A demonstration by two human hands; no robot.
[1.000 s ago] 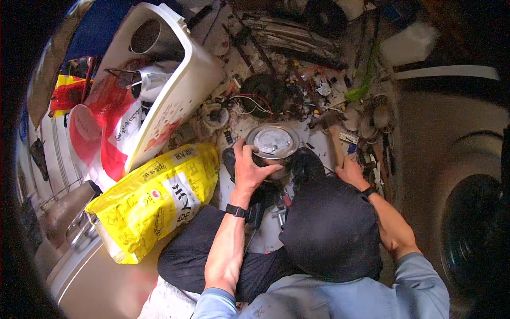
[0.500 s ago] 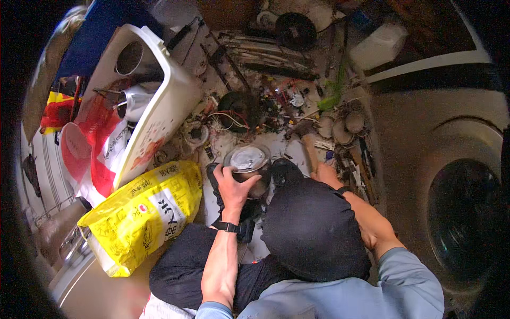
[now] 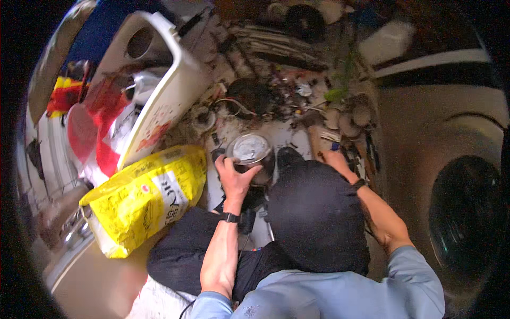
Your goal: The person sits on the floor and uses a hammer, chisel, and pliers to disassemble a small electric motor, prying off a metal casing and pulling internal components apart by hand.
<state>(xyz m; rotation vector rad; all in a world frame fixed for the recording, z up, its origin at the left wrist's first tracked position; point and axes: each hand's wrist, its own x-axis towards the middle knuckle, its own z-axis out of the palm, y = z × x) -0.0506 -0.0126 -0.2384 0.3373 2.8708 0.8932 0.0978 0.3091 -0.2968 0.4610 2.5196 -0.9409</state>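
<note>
My left hand (image 3: 236, 178) has its fingers and thumb spread around the near side of a round, dark metal cylinder (image 3: 249, 150) with a shiny silvery top. The cylinder stands upright on the floor between my feet. Beyond my right knee, my right hand (image 3: 336, 160) is closed at the lower end of a wooden handle (image 3: 317, 139). This looks like a hammer, its head pointing away from me, though blur hides the details. My knee in dark trousers lies between the two hands.
A large white plastic tub (image 3: 178, 80) with red and silvery things lies tipped at the left. Nearer is a yellow bag (image 3: 143, 204). Small scrap parts (image 3: 287, 90) and a dark round part (image 3: 247, 98) litter the floor ahead. A front-loading washing machine (image 3: 409, 122) stands at the right.
The view has shifted a little, and the scene is more blurred. My right hand and the wooden handle have moved slightly up and right in the picture. My left hand stays on the cylinder.
</note>
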